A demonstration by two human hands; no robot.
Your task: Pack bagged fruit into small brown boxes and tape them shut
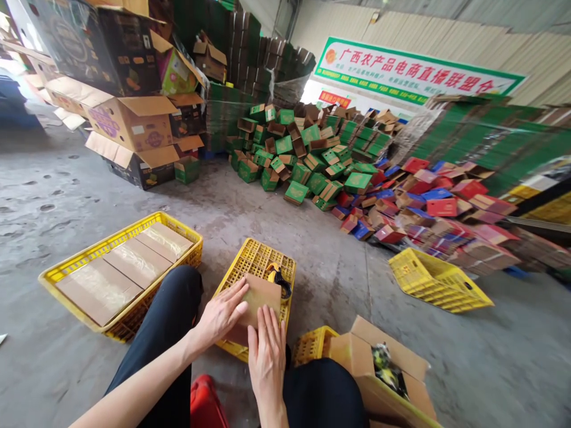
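Note:
A flat brown cardboard piece (261, 296) lies on an overturned yellow plastic crate (250, 261) in front of me. My left hand (220, 312) presses flat on its left side, fingers spread. My right hand (267, 351) lies flat on its near edge, fingers together and pointing away. Just beyond the cardboard, on the crate, sits a yellow and black tape dispenser (279, 278). Neither hand grips anything.
A yellow crate (57, 273) with flat brown cardboard packs stands at my left. An open brown carton (383, 362) is at my right, another yellow crate (439, 285) beyond it. Piles of green boxes (303, 154) and red and blue boxes (428, 208) cover the far floor.

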